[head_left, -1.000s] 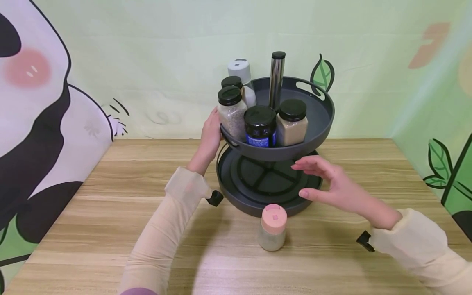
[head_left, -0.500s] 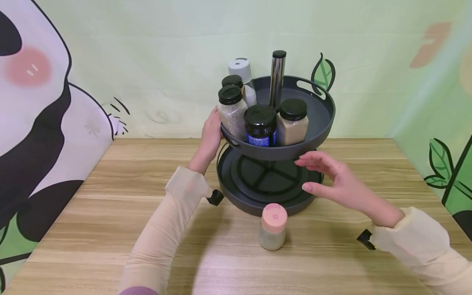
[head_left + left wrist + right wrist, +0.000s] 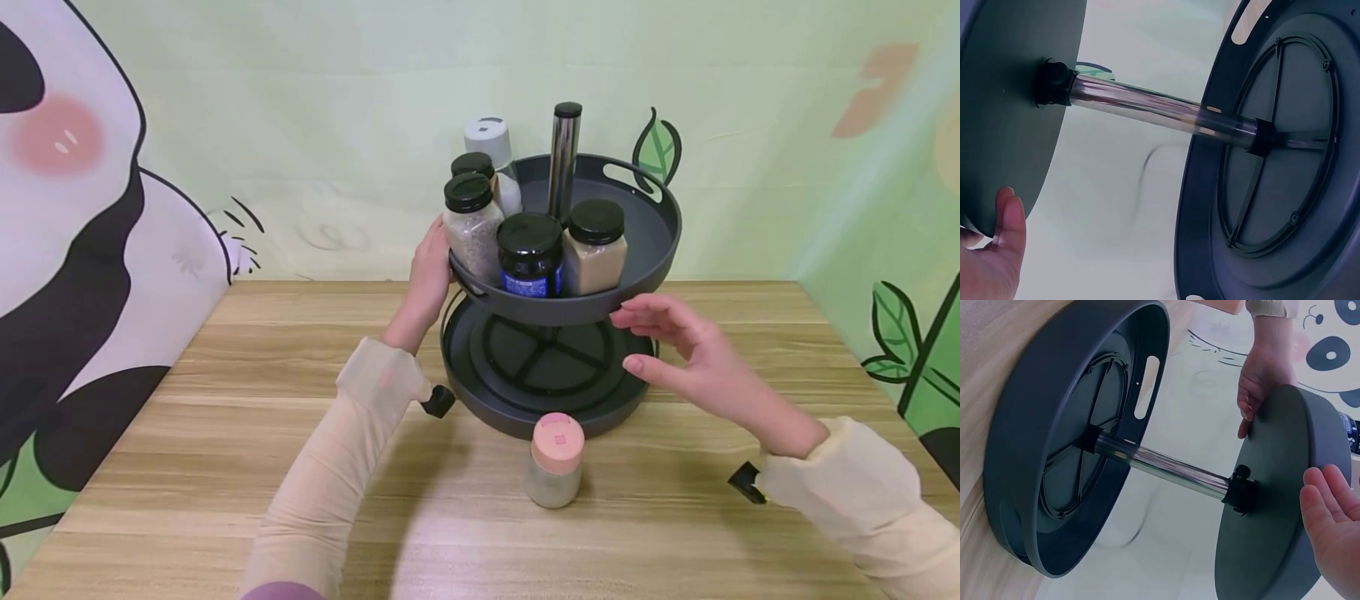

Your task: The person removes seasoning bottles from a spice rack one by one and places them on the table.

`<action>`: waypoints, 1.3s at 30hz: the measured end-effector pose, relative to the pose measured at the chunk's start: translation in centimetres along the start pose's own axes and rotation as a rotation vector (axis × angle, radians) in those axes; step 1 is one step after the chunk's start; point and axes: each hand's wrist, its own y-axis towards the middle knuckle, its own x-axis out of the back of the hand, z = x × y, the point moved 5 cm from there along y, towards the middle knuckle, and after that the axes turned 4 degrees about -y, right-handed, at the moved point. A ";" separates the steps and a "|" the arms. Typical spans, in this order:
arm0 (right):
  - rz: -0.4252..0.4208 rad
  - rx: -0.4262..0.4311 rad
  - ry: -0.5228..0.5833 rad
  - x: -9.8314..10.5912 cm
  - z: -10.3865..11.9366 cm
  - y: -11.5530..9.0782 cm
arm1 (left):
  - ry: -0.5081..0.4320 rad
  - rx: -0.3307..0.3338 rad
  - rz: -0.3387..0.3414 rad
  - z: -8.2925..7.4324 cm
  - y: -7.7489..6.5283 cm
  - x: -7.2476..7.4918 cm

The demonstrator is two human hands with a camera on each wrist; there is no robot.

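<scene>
1 hand (L) (image 3: 429,273) grips upper tray (image 3: 651,229); R hand (image 3: 696,350) nr, thumb (image 3: 652,372) apart.

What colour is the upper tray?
The upper tray is dark grey, clearest in the head view.

no text is legible; the blue label (image 3: 527,287) is too small.

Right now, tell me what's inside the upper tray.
The upper tray holds a white-capped bottle, speckled jar, blue-labelled jar, beige jar, metal pole and another black-lidded jar, its body mostly covered. Whatever lies beneath them is covered too.
</scene>
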 end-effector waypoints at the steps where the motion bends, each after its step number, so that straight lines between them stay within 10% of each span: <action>1: -0.003 0.003 0.005 0.0 0.0 0.0 | 0.000 0.001 0.001 0.0 0.0 0.0; 39: -0.222 0.165 0.162 2.1 1.9 1.2 | -0.006 0.007 0.025 -0.3 -0.2 0.0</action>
